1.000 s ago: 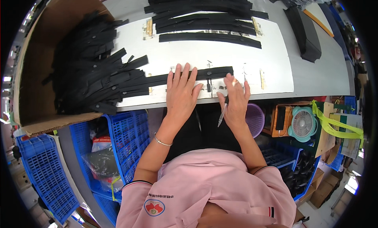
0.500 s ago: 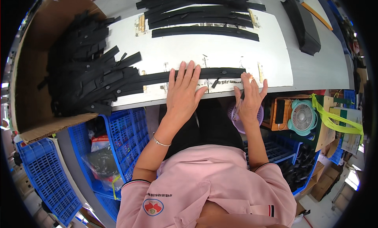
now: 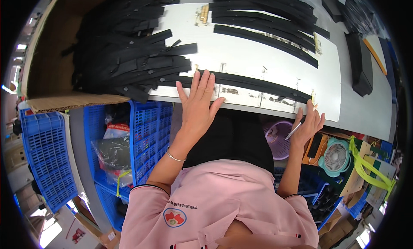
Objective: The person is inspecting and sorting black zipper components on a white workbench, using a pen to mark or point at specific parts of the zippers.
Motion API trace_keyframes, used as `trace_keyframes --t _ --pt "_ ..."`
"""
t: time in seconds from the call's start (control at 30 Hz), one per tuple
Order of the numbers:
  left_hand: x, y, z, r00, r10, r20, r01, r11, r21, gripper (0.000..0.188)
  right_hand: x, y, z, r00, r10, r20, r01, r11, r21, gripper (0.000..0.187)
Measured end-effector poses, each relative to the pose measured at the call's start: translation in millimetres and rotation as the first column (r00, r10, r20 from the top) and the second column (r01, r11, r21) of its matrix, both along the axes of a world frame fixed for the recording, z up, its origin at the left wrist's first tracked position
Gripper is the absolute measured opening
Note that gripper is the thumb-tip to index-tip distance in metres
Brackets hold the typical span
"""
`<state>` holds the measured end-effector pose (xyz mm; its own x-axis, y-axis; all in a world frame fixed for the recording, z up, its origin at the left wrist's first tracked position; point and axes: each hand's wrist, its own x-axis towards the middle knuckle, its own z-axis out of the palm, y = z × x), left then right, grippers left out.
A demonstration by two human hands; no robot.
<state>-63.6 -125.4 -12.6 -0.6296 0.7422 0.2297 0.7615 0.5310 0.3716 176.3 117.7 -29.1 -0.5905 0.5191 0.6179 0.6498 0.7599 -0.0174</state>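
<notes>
1. A grey table [image 3: 378, 113] spans the view from about 10 o'clock round to 3 o'clock, reckoned from the middle of the picture.
2. A white board [image 3: 245, 57] with dark marks lies on it, towards 1 o'clock.
3. An upright-walled cardboard box [image 3: 47, 55] stands at 10 o'clock.
4. A heap of black strips [image 3: 129, 55] spills from the box onto the board, between 10 and 11 o'clock.
5. A row of black strips [image 3: 262, 21] lies at 1 o'clock.
6. A single black strip [image 3: 258, 86] runs along the board's near edge, from 12 o'clock to nearly 3 o'clock.
7. The left hand [image 3: 198, 98], just towards 12 o'clock, is palm down with fingers outstretched and spread, laid flat across the strip's left end, gripping nothing.
8. The right hand [image 3: 305, 126], at 3 o'clock, is loosely curled around a pen, a fingertip at the strip's right end; whether it pinches the strip I cannot tell.
9. The slim, pale pen [image 3: 294, 131] slants out towards 7 o'clock from that hand.
</notes>
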Motion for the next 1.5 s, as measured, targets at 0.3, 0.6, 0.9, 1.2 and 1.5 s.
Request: trace_keyframes --t 0.3,0.6,0.9,1.2,1.5 --pt "-4.4 -5.0 -5.1 1.000 -0.004 -0.011 0.005 0.995 0.095 0.065 -54.8 -24.1 44.8 0.953 0.046 -0.299 -0.128 0.957 -0.260 0.026" --pt "-5.5 -4.2 -5.4 1.000 0.004 -0.001 -0.004 0.993 0.117 0.067 -174.6 -78.3 52.2 0.784 0.036 -0.620 -0.618 0.143 -0.773 0.014" --pt "-5.2 -7.5 -10.9 1.000 0.013 -0.017 -0.010 0.985 0.171 0.067 -192.1 -83.4 26.4 0.826 0.156 -0.541 -0.563 0.219 -0.797 0.014" --pt "-5.2 -6.1 -12.0 0.999 0.019 -0.039 -0.011 0.981 0.196 0.065 -192.1 -85.8 27.3 0.833 0.164 -0.529 -0.553 0.280 -0.784 0.015" --pt "-5.0 -4.8 -12.0 0.998 0.034 -0.048 -0.025 0.984 0.179 0.065 -186.2 -78.3 28.0 0.802 0.279 -0.529 -0.585 0.182 -0.791 0.021"
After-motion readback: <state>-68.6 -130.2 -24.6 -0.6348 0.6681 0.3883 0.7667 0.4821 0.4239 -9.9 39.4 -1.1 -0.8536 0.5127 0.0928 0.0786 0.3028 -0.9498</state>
